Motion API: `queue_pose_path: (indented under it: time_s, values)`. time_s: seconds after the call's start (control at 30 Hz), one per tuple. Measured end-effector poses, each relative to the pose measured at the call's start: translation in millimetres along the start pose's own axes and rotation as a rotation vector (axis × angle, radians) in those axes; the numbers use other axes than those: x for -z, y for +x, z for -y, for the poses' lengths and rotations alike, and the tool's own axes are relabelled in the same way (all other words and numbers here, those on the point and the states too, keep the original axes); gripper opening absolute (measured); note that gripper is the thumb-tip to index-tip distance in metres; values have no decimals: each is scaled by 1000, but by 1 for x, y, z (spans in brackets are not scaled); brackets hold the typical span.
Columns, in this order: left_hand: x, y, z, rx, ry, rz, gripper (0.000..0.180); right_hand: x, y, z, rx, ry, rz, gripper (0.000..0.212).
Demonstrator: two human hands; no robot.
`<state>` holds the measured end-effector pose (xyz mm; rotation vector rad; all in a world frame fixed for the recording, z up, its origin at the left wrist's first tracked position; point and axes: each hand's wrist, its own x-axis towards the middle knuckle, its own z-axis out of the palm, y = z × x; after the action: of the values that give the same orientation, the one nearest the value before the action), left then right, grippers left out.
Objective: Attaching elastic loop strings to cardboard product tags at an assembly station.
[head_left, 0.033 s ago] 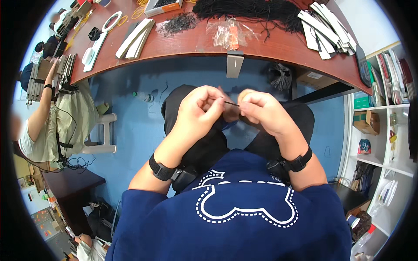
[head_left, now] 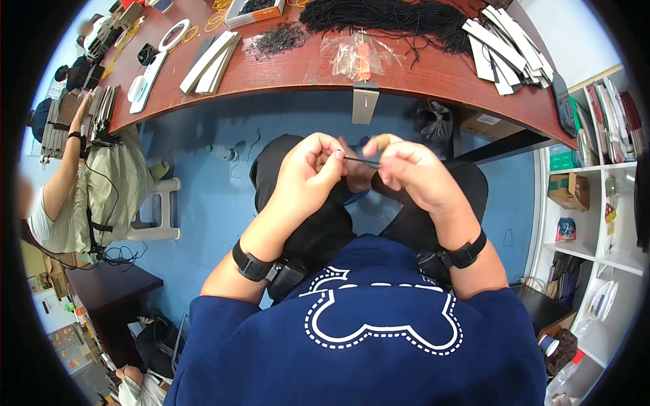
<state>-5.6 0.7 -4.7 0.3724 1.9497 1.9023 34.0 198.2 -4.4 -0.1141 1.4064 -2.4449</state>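
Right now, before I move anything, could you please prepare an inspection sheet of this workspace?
Surface: red-brown table, with white strips lying at left and right.
Job's things: thin black cord; black strands heaped on the table.
Clutter: clear wrappers and dark bits on the table; bottle on the floor.
Hands: left hand pinches the cord; right hand is at its other end, fingers blurred, grip unclear.
Cables: tangled black cables near the co-worker.
Surroundings: stool at left, shelves at right.
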Motion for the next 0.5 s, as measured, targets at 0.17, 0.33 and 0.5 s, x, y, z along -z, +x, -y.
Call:
queue_pose_path:
  time_s: [0.17, 0.33, 0.5]
  values:
    - [-12, 14, 27, 295, -20, 184, 8, 0, 21, 14, 134, 265, -13, 18]
    - [-16, 22, 31, 330, 3, 228, 9, -4, 41, 1, 241, -112, -277, 15]
    - [-15, 23, 36, 350, 38, 237, 10, 2, 49, -8, 210, -182, -322, 15]
